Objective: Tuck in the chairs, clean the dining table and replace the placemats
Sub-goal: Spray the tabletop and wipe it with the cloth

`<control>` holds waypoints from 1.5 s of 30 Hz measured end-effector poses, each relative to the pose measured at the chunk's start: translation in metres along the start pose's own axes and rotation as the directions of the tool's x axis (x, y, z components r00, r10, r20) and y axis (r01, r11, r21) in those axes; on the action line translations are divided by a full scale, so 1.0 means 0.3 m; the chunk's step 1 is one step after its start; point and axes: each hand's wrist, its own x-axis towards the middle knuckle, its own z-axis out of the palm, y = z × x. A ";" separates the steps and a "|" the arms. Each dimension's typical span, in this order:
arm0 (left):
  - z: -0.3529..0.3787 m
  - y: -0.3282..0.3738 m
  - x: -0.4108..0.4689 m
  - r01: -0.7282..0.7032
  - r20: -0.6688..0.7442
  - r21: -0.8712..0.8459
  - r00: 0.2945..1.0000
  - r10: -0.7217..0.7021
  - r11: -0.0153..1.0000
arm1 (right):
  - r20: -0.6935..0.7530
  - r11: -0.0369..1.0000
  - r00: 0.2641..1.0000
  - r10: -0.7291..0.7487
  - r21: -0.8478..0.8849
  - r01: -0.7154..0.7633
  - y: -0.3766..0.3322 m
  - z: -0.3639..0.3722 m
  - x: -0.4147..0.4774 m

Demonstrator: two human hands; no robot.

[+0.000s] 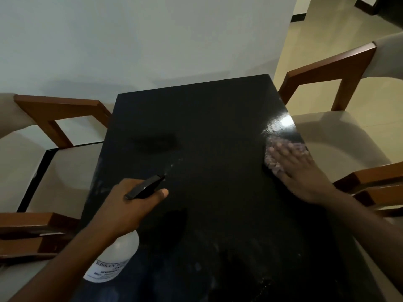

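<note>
Spraying and wiping the black table top.

The left hand [128,205] grips the neck of a white spray bottle [115,258], fingers curled round it and one finger on the trigger; the black nozzle points toward the far end, with a faint mist just beyond it. The right hand [301,171] lies flat, fingers straight and spread, pressing a pale cloth [272,164] on the table [207,118] at its right edge; hand and cloth are blurred. The glossy top shows light smears at the near end. A left chair [65,110] and a right chair [327,68], wooden-framed with cream seats, stand just beside the table's long edges.
</note>
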 end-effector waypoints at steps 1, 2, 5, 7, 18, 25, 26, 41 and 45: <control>-0.027 -0.024 -0.003 -0.001 -0.015 -0.015 1.000 0.001 1.000 | -0.035 0.998 0.998 0.061 0.022 -0.060 0.017 -0.017 0.073; -0.048 -0.043 -0.008 -0.005 -0.029 -0.033 1.000 0.004 0.999 | -0.068 0.993 0.991 0.117 0.035 -0.115 0.030 -0.038 0.152; -0.110 -0.120 -0.020 -0.002 -0.077 -0.107 0.997 -0.006 0.994 | -0.061 0.968 0.967 0.246 0.073 -0.242 -0.034 -0.088 0.412; -0.142 -0.167 -0.025 0.017 -0.091 -0.134 0.995 -0.029 0.991 | -0.051 0.969 0.968 0.244 0.065 -0.240 -0.146 -0.092 0.553; -0.296 -0.348 -0.028 0.064 -0.183 -0.195 0.978 -0.100 0.979 | 0.076 0.858 0.857 -0.510 -0.036 0.513 -1.138 0.181 0.549; -0.335 -0.409 -0.092 0.082 -0.144 -0.168 0.984 -0.107 0.982 | 0.147 0.640 0.633 -0.760 -0.005 0.769 -1.167 0.306 0.159; -0.336 -0.420 -0.103 0.093 -0.141 -0.165 0.983 -0.117 0.982 | 0.147 0.640 0.636 -0.758 -0.017 0.768 -1.126 0.304 0.125; -0.451 -0.545 -0.188 0.042 -0.149 -0.219 0.986 -0.075 0.975 | 0.160 0.883 0.875 -0.458 -0.034 0.468 -1.362 0.236 0.573; -0.475 -0.568 -0.193 0.017 -0.146 -0.180 0.988 -0.044 0.984 | 0.199 0.717 0.712 -0.674 -0.058 0.695 -1.540 0.310 0.462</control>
